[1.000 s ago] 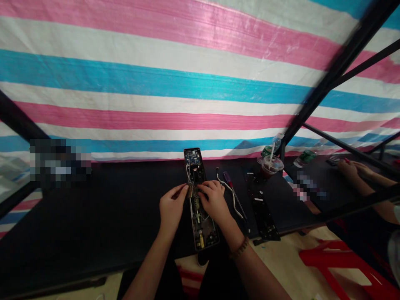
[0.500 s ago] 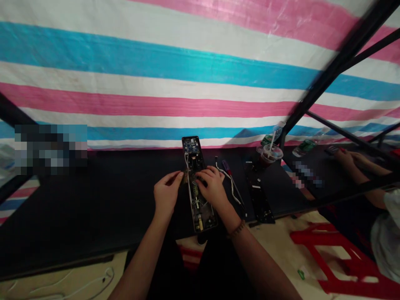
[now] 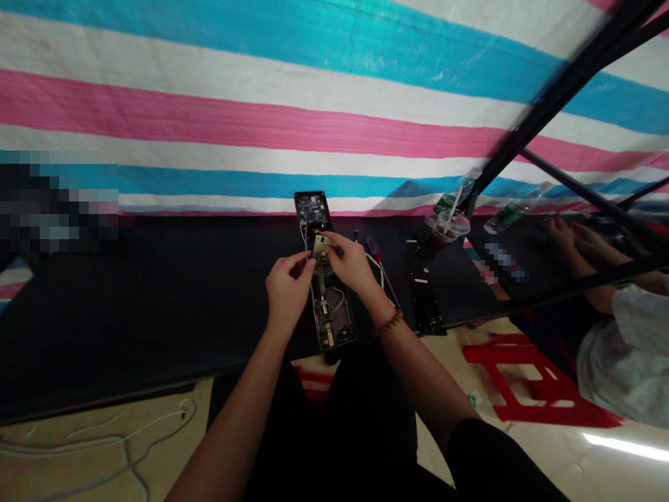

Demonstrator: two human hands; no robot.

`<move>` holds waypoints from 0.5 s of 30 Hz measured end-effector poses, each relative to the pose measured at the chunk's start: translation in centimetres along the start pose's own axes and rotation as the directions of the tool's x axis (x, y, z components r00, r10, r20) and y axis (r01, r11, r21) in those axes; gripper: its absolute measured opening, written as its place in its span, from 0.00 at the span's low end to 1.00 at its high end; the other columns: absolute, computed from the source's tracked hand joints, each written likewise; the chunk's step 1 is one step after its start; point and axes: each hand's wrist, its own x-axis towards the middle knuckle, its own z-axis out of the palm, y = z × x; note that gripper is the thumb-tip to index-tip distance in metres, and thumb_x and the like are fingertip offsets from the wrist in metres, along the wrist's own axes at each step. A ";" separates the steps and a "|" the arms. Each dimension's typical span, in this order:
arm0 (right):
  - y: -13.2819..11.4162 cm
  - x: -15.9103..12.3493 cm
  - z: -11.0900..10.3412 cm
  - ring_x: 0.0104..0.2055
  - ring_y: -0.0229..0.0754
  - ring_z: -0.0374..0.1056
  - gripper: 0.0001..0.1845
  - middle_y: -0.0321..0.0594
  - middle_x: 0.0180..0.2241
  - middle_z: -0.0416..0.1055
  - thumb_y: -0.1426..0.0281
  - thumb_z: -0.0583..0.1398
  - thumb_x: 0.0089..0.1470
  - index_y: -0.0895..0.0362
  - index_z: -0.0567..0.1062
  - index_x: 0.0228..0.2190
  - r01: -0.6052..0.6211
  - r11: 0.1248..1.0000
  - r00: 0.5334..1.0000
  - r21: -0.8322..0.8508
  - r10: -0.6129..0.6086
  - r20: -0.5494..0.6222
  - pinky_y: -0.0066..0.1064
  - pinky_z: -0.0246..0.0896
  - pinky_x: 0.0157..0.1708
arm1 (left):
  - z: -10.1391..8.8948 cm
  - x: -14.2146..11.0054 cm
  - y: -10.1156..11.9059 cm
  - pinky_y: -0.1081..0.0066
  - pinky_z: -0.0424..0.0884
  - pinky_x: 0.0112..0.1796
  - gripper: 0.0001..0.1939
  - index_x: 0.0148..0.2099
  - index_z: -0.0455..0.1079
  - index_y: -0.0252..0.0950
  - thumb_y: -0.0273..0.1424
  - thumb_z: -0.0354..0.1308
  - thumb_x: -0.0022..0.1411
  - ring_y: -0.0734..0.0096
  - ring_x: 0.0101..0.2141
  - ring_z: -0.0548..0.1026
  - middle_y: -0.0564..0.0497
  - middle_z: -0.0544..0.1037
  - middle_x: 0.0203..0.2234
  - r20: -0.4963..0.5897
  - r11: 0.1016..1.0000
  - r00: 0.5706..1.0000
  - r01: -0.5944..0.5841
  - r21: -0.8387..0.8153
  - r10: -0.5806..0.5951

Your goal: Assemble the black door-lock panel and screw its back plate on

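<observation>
Opened casing (image 3: 342, 321) lies near the worktop's (image 3: 167, 300) front edge, right hand (image 3: 351, 263) pinching a brassy plate (image 3: 320, 245), left hand (image 3: 286, 287) alongside, its hold unclear

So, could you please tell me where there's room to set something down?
Mostly on the black tabletop left of the open device and the left hand; a smaller patch lies right of the long black panel, nearer than the drink cup. It's crowded from device to panel: right hand, screwdriver, white cable.
</observation>
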 end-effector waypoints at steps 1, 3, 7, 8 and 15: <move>0.4 0.2 0.2 0.46 0.45 0.71 0.20 0.42 0.44 0.78 0.74 0.57 0.61 0.54 0.76 0.53 0.002 0.998 1.000 -0.063 0.000 0.031 0.36 0.65 0.50 | -0.6 -0.1 -0.6 0.67 0.74 0.41 0.18 0.47 0.79 0.35 0.39 0.61 0.59 0.67 0.34 0.76 0.47 0.79 0.36 0.007 0.997 0.999 -0.035 0.073 0.035; 0.8 0.5 0.6 0.46 0.47 0.69 0.19 0.44 0.41 0.76 0.72 0.58 0.62 0.56 0.76 0.53 0.012 0.985 0.998 -0.173 -0.002 0.060 0.37 0.63 0.48 | -2.0 -0.4 -1.6 0.67 0.74 0.41 0.17 0.47 0.79 0.36 0.38 0.59 0.60 0.65 0.37 0.77 0.46 0.79 0.39 0.026 0.987 0.997 -0.078 0.143 0.075; 1.2 0.1 0.9 0.47 0.50 0.64 0.20 0.47 0.42 0.71 0.70 0.57 0.63 0.56 0.74 0.55 0.017 0.958 1.000 -0.287 -0.010 0.027 0.40 0.57 0.47 | -5.7 -0.9 -3.4 0.68 0.75 0.41 0.16 0.47 0.78 0.35 0.38 0.56 0.63 0.65 0.41 0.79 0.45 0.81 0.41 -0.014 0.992 1.000 -0.018 0.124 0.019; 1.2 -0.2 0.8 0.47 0.51 0.63 0.20 0.47 0.42 0.70 0.70 0.57 0.63 0.56 0.74 0.55 0.009 0.955 1.000 -0.296 -0.003 0.021 0.41 0.56 0.47 | -6.8 -1.0 -3.9 0.68 0.76 0.40 0.17 0.48 0.77 0.35 0.38 0.56 0.63 0.65 0.40 0.79 0.45 0.81 0.40 -0.039 0.994 0.999 0.025 0.105 -0.021; 1.0 -1.3 1.1 0.48 0.52 0.61 0.19 0.48 0.44 0.68 0.72 0.56 0.62 0.56 0.75 0.54 0.006 0.965 1.000 -0.264 -0.008 -0.008 0.43 0.57 0.47 | -14.8 -2.1 -7.8 0.66 0.76 0.40 0.17 0.50 0.76 0.34 0.36 0.54 0.64 0.65 0.36 0.80 0.47 0.82 0.35 -0.258 0.937 0.960 0.185 0.296 -0.108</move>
